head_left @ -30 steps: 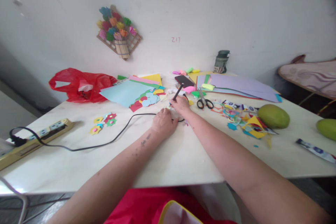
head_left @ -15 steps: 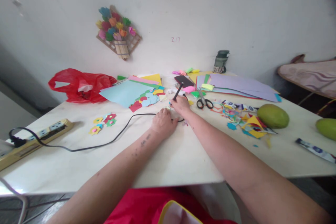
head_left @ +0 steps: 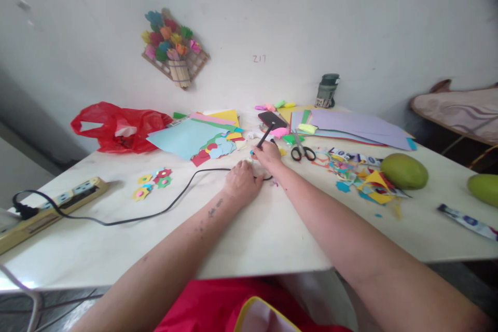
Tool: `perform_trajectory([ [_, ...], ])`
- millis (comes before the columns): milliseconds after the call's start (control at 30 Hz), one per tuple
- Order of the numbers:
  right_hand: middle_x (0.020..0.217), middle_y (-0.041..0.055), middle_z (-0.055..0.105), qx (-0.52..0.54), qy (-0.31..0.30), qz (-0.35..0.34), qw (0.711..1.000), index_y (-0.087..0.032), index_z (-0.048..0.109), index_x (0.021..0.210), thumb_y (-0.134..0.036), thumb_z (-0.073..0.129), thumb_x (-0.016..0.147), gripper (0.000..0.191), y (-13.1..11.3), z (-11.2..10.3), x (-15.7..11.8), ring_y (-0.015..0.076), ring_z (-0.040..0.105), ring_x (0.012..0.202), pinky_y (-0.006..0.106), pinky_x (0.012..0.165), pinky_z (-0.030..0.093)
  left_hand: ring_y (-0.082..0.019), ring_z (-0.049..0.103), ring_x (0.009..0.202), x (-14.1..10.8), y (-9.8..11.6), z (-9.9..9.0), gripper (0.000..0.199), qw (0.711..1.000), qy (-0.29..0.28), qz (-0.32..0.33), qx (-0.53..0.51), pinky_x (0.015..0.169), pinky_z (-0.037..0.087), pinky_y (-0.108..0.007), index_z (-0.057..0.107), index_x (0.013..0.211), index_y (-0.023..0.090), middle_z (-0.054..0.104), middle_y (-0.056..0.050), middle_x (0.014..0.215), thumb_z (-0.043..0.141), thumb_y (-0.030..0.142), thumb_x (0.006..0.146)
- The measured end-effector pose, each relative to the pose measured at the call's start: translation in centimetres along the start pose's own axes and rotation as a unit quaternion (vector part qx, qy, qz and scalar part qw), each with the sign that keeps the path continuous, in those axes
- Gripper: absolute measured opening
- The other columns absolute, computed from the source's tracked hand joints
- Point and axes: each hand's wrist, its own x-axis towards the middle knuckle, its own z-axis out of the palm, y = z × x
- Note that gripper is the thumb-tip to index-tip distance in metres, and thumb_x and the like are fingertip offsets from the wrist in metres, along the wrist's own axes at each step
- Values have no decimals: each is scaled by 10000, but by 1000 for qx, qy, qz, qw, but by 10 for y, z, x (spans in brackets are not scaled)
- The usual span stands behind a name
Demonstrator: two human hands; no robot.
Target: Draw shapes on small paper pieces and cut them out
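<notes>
Near the middle of the table my right hand is closed round a slim black pen, which leans up and to the right. The pen's lower tip is hidden by the fingers. Close in front of it, my left hand rests on the table with its fingers bent together and the thumb out to the right. What lies under those fingers is hidden; something small and pale shows by the fingertips. A black cable runs to the left hand. Black-handled scissors lie just right of my right hand.
Paper flowers and a power strip lie left. Behind are a red plastic bag, light blue paper, a phone and purple sheets. Paper scraps, a green mango and a tube lie right.
The pen has tilted slightly, its upper end shifting a little to the right. My left hand stays in place.
</notes>
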Motion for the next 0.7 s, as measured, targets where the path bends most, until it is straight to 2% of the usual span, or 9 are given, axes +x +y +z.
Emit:
perform_trajectory([
  [700,822,39,718,25,-17,-25,999,-211,685,905,-352,513,843,231,3,4,1,176,654,899,237,796,447,-278,519,1090,1,1,-1,428,1000,-5,-2,-5,907,413,-363,550,1089,100,561,-156,1102,364,422,877],
])
